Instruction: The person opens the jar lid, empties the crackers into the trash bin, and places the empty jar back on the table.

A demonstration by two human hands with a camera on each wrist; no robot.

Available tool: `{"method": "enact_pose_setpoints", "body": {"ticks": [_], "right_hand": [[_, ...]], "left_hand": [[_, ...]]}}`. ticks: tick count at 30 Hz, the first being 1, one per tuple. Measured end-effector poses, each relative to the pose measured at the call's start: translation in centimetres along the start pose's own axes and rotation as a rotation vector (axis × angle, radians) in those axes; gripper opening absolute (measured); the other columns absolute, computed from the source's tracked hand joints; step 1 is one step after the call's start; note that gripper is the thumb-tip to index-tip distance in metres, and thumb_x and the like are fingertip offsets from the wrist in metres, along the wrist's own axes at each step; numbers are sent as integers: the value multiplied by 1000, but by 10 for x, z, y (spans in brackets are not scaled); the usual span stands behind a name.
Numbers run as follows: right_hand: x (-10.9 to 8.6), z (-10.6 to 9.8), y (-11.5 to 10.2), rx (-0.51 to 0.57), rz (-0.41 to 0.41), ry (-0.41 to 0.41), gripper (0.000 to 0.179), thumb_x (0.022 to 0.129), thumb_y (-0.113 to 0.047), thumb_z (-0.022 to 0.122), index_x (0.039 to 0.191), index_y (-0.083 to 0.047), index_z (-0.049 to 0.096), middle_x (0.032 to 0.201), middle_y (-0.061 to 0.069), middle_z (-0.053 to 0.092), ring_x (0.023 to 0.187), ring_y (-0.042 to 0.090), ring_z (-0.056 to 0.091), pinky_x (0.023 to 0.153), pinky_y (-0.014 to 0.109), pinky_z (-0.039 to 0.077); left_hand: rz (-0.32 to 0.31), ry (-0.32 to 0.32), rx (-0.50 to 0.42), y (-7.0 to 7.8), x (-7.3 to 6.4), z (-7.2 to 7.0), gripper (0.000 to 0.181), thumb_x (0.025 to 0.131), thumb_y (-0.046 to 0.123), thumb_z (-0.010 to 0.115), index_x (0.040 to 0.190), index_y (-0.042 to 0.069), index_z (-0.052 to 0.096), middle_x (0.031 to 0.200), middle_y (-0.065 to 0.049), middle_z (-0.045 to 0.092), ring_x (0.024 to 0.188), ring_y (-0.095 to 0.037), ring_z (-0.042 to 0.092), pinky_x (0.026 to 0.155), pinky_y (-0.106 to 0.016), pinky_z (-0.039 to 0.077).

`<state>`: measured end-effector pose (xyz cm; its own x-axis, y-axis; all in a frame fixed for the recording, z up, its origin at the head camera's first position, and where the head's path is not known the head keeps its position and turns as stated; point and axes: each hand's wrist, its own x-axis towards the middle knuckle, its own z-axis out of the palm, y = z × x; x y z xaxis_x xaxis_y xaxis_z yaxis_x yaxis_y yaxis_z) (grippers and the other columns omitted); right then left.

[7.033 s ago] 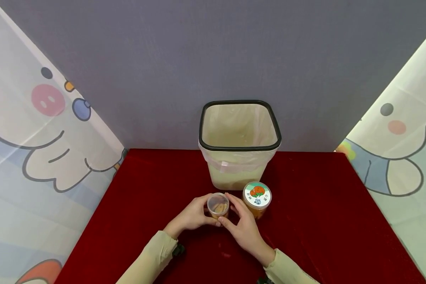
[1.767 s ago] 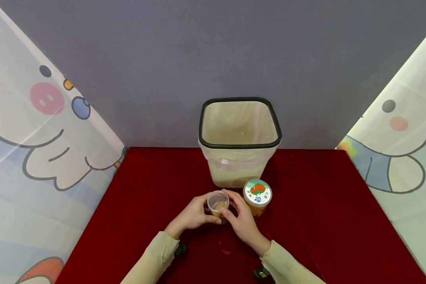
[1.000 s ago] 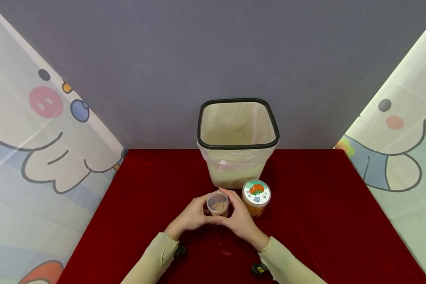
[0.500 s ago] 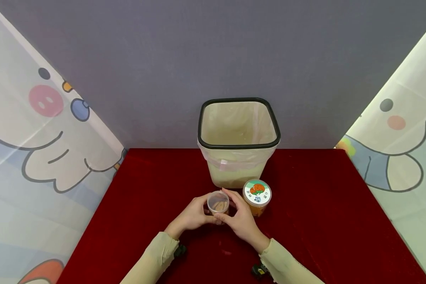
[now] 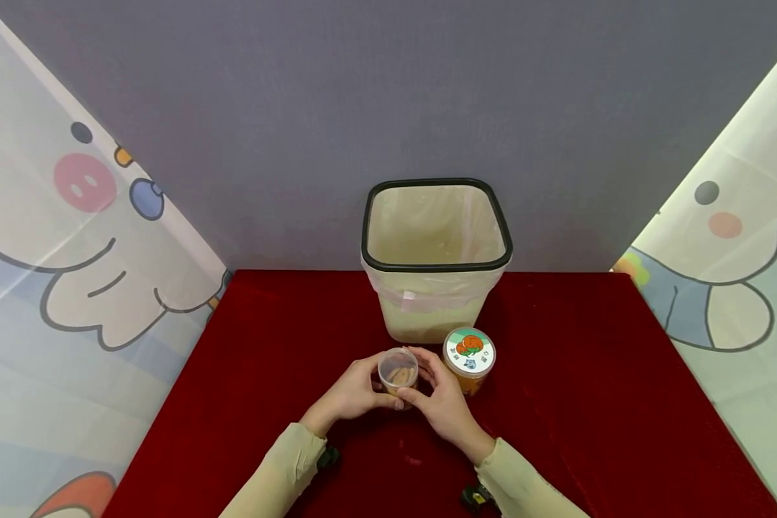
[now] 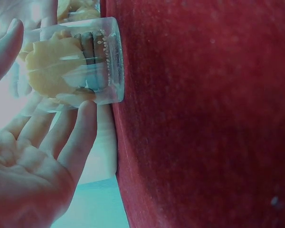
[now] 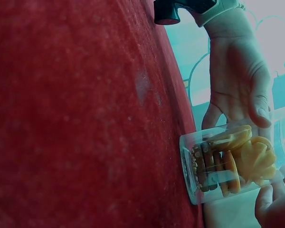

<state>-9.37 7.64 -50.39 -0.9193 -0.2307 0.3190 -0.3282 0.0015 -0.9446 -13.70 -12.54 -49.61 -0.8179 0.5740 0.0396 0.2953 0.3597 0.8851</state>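
A small clear plastic jar (image 5: 398, 368) with cookies inside stands upright at the red cloth (image 5: 298, 324), between both hands. My left hand (image 5: 350, 392) grips it from the left, thumb on the near side. In the left wrist view, the fingers of my left hand (image 6: 52, 152) curve along the jar (image 6: 116, 61), close above its base. My right hand (image 5: 443, 403) holds the jar's upper part from the right, thumb at the near rim and fingers around the far side. In the right wrist view, the right fingertips (image 7: 266, 202) meet the top end of the jar (image 7: 186, 161).
A larger jar (image 5: 469, 352) with an orange fruit picture on its lid stands just right of my right hand. Behind both jars is a lined bin (image 5: 437, 306) with a black rim. A grey wall (image 5: 298, 144) and cartoon-printed curtains (image 5: 52, 288) surround the table.
My right fingers and thumb have shifted back and forth around the rim; the thumb, earlier low against the left thumb, is now higher at the rim. The left hand and jar stay put.
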Motion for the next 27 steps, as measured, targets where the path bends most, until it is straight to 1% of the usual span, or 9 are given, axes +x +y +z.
{"method": "enact_pose_setpoints", "body": {"ticks": [3,7,10,17,22,27], "right_hand": [[-1,-1,1,5,2,-10,60,89,0,73,141,-1,43,142,17,48,131,34,47,107,27,38],[-2,-1,3,21,15,-15,61,89,4,70,142,1,39,145,19,46,135,37,43,109,27,36],[-2,-1,3,39,20,-16,62,89,6,70,142,2,37,146,20,45,136,38,41,109,27,35],[-3,-2,0,74,23,-9,54,92,3,68,136,3,37,145,19,46,137,36,40,109,22,34],[-3,-2,1,78,23,-12,53,92,-2,69,137,1,40,144,20,46,137,36,41,109,22,35],[-2,-4,3,71,-6,-45,51,95,0,66,140,-1,41,147,19,45,137,33,41,109,24,35]], "left_hand": [[-3,-3,-2,-2,0,-1,79,74,17,90,143,24,52,127,7,62,108,-17,62,79,-28,55],[10,-9,-12,-2,-1,-2,77,74,25,90,142,28,53,126,9,62,107,-14,62,79,-29,55],[20,-11,-19,-2,-1,-2,77,74,27,90,142,28,53,126,9,62,106,-14,62,78,-30,56],[27,-8,-22,-3,-1,-2,77,75,26,90,142,27,52,125,9,62,105,-14,63,78,-30,56],[30,-3,-21,-4,-1,-2,77,74,25,90,142,27,53,124,9,63,104,-14,63,77,-30,56],[26,-2,-12,-3,-2,-3,78,74,26,90,143,27,52,125,10,62,105,-14,62,77,-30,55]]}}
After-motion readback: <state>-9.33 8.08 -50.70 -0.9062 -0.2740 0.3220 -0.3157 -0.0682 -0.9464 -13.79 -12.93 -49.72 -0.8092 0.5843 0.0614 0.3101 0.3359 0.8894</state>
